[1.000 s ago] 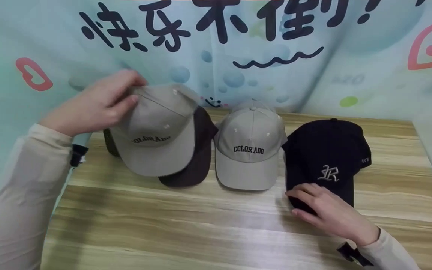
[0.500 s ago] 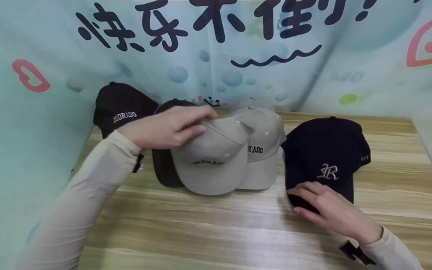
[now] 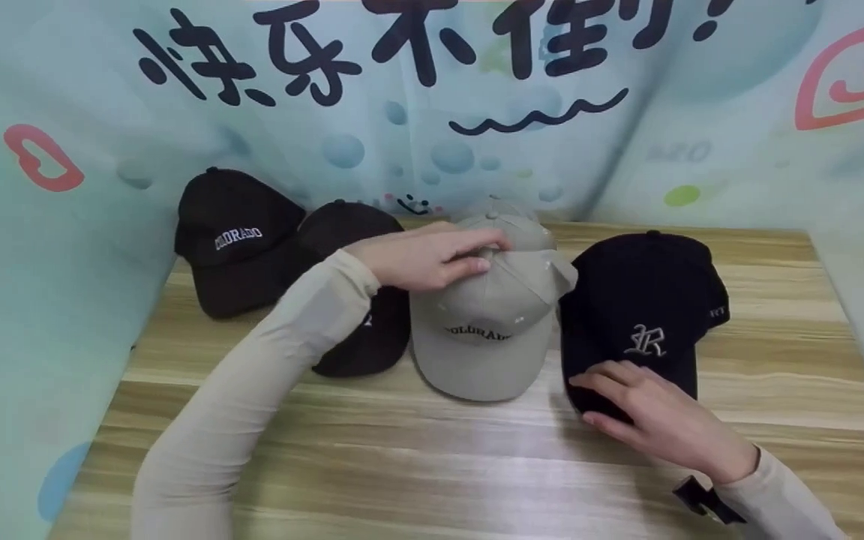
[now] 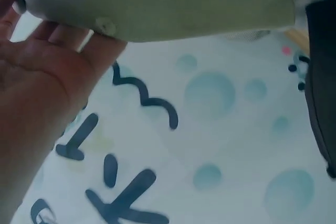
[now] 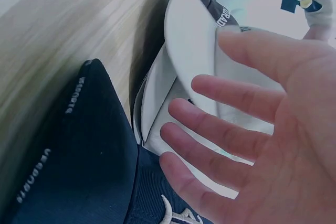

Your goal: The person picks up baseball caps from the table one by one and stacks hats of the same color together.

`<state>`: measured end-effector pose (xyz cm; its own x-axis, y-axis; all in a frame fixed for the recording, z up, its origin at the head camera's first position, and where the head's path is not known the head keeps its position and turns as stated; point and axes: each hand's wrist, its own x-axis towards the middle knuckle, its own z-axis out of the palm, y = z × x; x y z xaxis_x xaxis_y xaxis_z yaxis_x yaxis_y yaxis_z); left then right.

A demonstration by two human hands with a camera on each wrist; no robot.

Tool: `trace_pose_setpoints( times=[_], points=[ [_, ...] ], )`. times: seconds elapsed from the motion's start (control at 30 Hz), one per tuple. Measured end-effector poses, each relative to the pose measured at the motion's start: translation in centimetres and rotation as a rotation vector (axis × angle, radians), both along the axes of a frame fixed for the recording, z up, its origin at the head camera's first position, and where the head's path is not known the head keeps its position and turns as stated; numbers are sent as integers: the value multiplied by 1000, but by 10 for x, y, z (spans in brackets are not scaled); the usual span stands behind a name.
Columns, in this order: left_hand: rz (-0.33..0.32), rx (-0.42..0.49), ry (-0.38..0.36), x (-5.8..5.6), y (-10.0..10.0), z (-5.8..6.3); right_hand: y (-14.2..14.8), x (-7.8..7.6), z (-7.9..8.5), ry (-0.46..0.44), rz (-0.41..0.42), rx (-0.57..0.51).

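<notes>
My left hand [image 3: 432, 259] pinches the crown of a grey COLORADO baseball cap [image 3: 481, 371] in the head view. That cap overlaps another grey cap [image 3: 514, 225], hiding most of it. From the left wrist, the held cap's grey cloth [image 4: 184, 3] spans the top, with fingers [image 4: 102, 51] at its edge. My right hand [image 3: 649, 420] is over the brim of a navy cap [image 3: 627, 285] with an embroidered R. In the right wrist view its fingers [image 5: 220, 129] are spread and fairly straight, with nothing gripped.
Two dark caps are at the left: a COLORADO one [image 3: 229, 217] by the backdrop and another [image 3: 349, 225] partly behind my left forearm. All lie on a wood-grain table [image 3: 372, 465]. A printed cloth backdrop [image 3: 252, 157] stands right behind.
My left hand has carried the grey cap rightward, from over the dark caps to over the other grey cap. Both dark caps have come into view. The right hand has stayed nearly still.
</notes>
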<state>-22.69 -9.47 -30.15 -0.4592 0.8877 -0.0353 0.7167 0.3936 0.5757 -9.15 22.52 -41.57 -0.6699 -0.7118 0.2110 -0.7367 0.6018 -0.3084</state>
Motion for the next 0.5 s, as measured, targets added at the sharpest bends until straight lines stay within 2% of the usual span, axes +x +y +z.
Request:
trace_pose_setpoints(
  times=[0.2,0.33,0.5],
  points=[
    [124,-27,14,-16,17,-19,0,0,-1,-9,0,-10],
    [213,-93,11,-19,26,-29,1,-1,-2,-12,1,-9],
    [252,-192,55,-17,35,-40,3,-1,-2,-18,-3,-8]
  ],
)
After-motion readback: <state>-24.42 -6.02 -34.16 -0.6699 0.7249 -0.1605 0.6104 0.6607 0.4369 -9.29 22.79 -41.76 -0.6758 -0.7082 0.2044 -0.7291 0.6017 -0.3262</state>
